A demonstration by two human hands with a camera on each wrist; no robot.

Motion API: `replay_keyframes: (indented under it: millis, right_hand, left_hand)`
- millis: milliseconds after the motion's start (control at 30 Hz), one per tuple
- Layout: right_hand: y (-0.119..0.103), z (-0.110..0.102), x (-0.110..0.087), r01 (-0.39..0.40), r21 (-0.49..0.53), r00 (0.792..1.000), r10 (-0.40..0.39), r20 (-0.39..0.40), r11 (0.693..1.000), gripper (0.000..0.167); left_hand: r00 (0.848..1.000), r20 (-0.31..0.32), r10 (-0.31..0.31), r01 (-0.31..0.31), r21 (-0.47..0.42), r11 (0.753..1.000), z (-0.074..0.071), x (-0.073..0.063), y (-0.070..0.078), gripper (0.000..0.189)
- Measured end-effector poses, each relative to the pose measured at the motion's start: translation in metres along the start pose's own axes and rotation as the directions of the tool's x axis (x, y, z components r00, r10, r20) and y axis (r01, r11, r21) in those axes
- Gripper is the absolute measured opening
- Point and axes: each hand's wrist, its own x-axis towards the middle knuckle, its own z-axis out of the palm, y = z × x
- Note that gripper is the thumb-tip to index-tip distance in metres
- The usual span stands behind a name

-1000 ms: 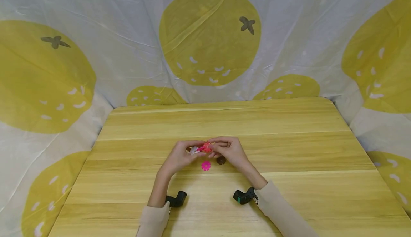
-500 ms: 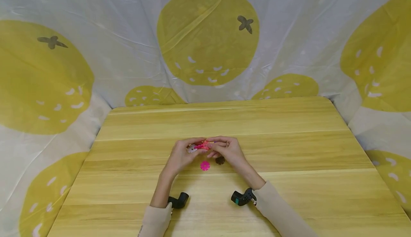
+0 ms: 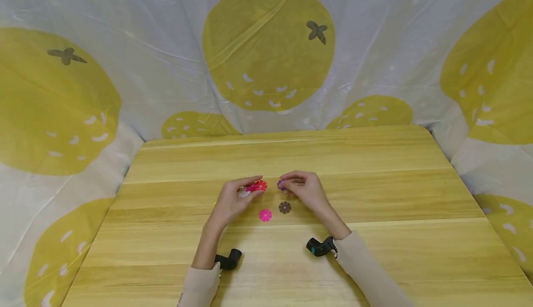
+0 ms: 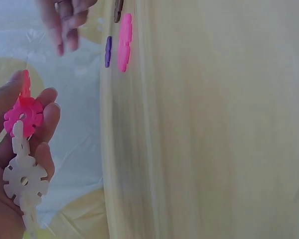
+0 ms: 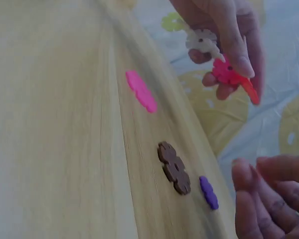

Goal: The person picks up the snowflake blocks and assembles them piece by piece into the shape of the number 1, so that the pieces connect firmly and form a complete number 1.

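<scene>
- the left hand point(image 3: 228, 200) has its thumb and fingers bent round a chain point(image 4: 21, 144) of thin, notched, flower-shaped plastic discs, lifted above the pale wood-grain table point(image 3: 354, 159).
- along that chain run a bright orange-red disc point(image 3: 261, 185) at the free end, a hot-pink disc point(image 4: 23, 117), milky-white discs point(image 4: 25, 180) and a yellow-green disc point(image 5: 172, 21); neighbours meet crosswise.
- the right hand point(image 3: 306, 187) hangs above the table, fingers loosely bent, thumb and index tips close together; the wrist views show nothing between them.
- a purple notched plastic disc point(image 5: 208, 192) lies flat on the table, below the right fingertips and apart from them; from the head it is partly covered by those fingers.
- nearer the person lie a brown notched disc point(image 3: 285, 207) and a loose pink notched disc point(image 3: 265, 215), both flat.
- the step in hand looks like taking up the purple one: it seems thin, so part the tips wider, come down either side of its rim and avoid sliding it.
- leave a notch bare between the fingertips.
- hold the chain by its pink disc, close behind the orange-red end; a grip far back would probably let the joints twist or pop.
</scene>
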Motion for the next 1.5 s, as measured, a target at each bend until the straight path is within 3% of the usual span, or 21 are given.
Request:
replay_keyframes:
  millis: [100,200,467,733,800,933,1067,1200,1333,1500]
  right_hand:
    - [0.003,-0.009,0.002,-0.011,-0.158,0.998,0.002,-0.055,0.987,0.021]
    - [0.005,-0.014,0.003,-0.023,-0.265,0.999,0.013,-0.039,0.964,0.024]
    - [0.013,-0.014,0.007,0.029,-0.397,0.999,-0.035,-0.008,0.917,0.030]
    - [0.009,-0.002,0.008,0.047,-0.599,0.995,-0.092,-0.045,0.799,0.033]
    - [0.009,-0.001,0.007,0.032,-0.610,0.994,-0.088,-0.062,0.792,0.030]
    - [0.010,-0.001,0.006,0.000,-0.588,0.995,-0.061,-0.084,0.809,0.026]
    - [0.009,-0.005,0.005,0.006,-0.534,0.998,-0.037,-0.048,0.845,0.026]
    - [0.008,-0.012,0.004,0.049,-0.415,0.997,-0.020,0.074,0.909,0.022]
    - [0.006,-0.016,0.004,0.079,-0.230,0.975,-0.027,0.221,0.970,0.021]
    - [0.001,-0.013,0.003,0.104,-0.101,0.951,-0.069,0.302,0.989,0.024]
  left_hand:
    - [1.000,0.004,-0.021,0.021,-0.005,1.000,-0.001,-0.001,-0.001,0.034]
    - [0.999,0.013,-0.040,0.040,-0.006,0.999,-0.001,-0.002,-0.002,0.035]
    - [1.000,0.008,-0.024,0.024,0.002,1.000,-0.001,-0.001,-0.004,0.035]
    - [1.000,0.019,-0.011,0.011,0.002,1.000,-0.002,-0.001,-0.004,0.032]
    - [1.000,0.024,-0.011,0.011,-0.004,1.000,-0.003,-0.001,-0.004,0.032]
    - [1.000,0.023,-0.015,0.015,-0.007,1.000,-0.004,-0.001,-0.003,0.031]
    - [0.999,0.028,-0.021,0.022,-0.009,1.000,-0.005,-0.001,-0.003,0.030]
    - [0.999,0.049,-0.018,0.019,-0.023,1.000,-0.006,0.000,-0.003,0.029]
    - [0.998,0.070,-0.002,0.005,-0.038,0.999,-0.007,0.000,-0.003,0.028]
    - [0.997,0.076,0.016,-0.011,-0.064,0.998,-0.007,-0.001,-0.003,0.028]
